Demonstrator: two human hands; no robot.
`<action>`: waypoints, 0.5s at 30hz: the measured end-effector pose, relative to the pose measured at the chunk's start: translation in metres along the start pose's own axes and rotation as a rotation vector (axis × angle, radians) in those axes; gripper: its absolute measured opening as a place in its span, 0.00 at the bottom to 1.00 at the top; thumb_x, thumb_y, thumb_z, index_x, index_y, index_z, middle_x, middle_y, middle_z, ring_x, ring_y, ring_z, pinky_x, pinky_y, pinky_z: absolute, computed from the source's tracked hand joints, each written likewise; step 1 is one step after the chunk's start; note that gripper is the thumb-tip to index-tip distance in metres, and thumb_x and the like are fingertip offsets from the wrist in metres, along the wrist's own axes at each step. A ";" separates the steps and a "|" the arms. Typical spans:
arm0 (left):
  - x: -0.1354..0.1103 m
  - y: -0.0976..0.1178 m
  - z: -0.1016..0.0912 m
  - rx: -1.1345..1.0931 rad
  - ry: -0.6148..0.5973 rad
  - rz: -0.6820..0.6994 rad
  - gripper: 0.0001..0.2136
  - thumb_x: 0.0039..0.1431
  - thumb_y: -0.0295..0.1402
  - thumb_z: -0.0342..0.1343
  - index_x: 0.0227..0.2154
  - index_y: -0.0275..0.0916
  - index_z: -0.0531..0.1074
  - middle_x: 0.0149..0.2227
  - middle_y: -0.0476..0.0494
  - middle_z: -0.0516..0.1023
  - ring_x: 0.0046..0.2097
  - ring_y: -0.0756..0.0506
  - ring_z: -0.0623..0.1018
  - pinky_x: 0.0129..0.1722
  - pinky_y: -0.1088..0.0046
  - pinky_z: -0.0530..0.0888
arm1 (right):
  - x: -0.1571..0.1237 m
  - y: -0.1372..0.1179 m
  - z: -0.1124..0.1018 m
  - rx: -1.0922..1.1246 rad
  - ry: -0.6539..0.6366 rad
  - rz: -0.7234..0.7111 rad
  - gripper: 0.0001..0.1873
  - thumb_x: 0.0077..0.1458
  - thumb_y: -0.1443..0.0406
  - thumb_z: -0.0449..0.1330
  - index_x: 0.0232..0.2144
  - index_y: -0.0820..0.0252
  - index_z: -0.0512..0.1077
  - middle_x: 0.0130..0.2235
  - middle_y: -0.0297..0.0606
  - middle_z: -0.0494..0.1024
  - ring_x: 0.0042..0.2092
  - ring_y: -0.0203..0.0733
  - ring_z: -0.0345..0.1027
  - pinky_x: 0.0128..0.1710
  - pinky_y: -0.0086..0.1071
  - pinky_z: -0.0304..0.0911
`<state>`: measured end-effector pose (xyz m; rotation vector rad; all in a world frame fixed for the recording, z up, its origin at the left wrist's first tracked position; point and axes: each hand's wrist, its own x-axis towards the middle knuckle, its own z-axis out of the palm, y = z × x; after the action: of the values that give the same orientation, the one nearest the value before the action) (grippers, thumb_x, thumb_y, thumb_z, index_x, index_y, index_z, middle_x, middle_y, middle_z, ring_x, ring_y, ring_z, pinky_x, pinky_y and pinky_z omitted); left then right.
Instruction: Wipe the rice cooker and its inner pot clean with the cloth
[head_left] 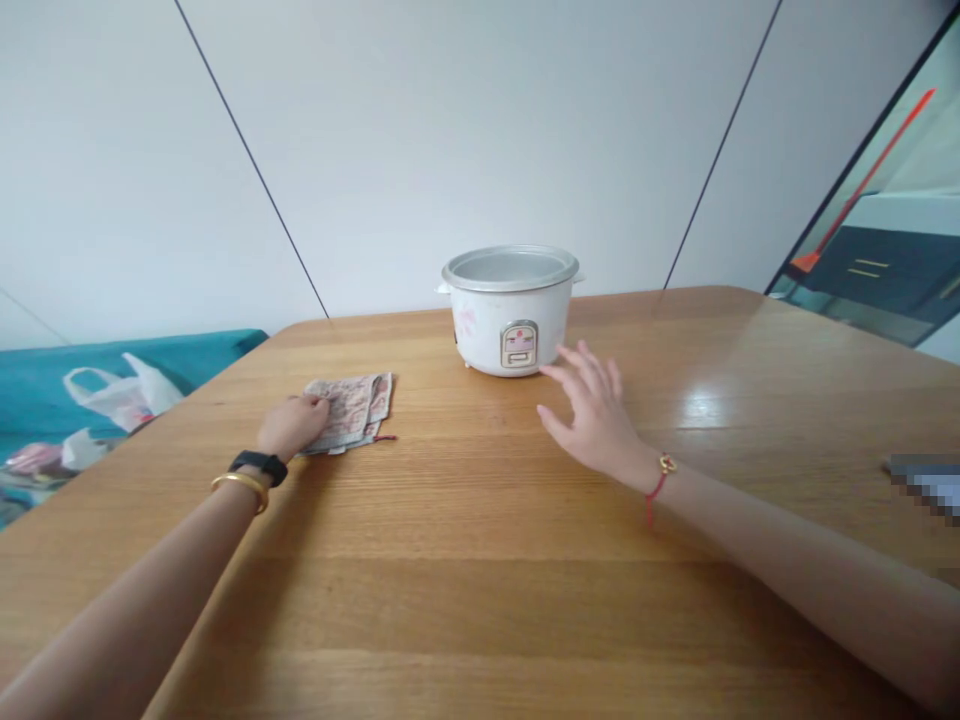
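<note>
A white rice cooker [510, 312] with a metal inner pot and no lid stands on the wooden table [465, 560], toward the far side. My right hand [592, 415] hovers just in front of and to the right of it, fingers spread and empty, fingertips close to its base. My left hand [291, 425] rests with curled fingers on the left edge of a folded patterned cloth [351, 410] that lies flat on the table, left of the cooker. A black band and a gold bangle sit on my left wrist, a red string on my right.
A teal surface [45, 390] at the left holds white plastic bags [120, 395]. A white wall stands behind the table. A blurred object [926, 480] lies at the table's right edge. Glass at the far right shows a dark cabinet [885, 270].
</note>
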<state>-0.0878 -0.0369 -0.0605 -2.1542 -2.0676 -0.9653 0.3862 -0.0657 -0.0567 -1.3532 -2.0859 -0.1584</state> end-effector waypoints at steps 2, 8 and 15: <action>-0.011 0.029 0.016 0.093 -0.100 -0.043 0.19 0.60 0.49 0.50 0.26 0.44 0.79 0.38 0.29 0.83 0.52 0.25 0.80 0.55 0.38 0.70 | -0.007 -0.022 0.003 0.050 -0.068 -0.092 0.23 0.64 0.57 0.54 0.59 0.51 0.71 0.70 0.44 0.64 0.74 0.58 0.47 0.72 0.65 0.34; -0.040 0.178 0.077 0.013 -0.374 0.364 0.20 0.61 0.37 0.46 0.43 0.43 0.83 0.50 0.36 0.83 0.55 0.33 0.79 0.61 0.53 0.72 | -0.015 -0.063 0.012 0.023 -0.321 -0.184 0.25 0.66 0.52 0.53 0.61 0.48 0.72 0.68 0.44 0.67 0.70 0.62 0.55 0.68 0.69 0.42; -0.002 0.240 0.091 -0.311 -0.421 0.287 0.19 0.65 0.40 0.49 0.52 0.41 0.79 0.54 0.36 0.82 0.55 0.34 0.79 0.58 0.54 0.73 | -0.019 -0.003 0.009 -0.158 -0.326 0.109 0.19 0.63 0.55 0.55 0.52 0.50 0.77 0.59 0.47 0.77 0.61 0.65 0.68 0.62 0.70 0.53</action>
<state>0.1679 -0.0331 -0.0379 -2.9346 -1.7529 -0.9112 0.3849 -0.0776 -0.0741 -1.6777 -2.2968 -0.0595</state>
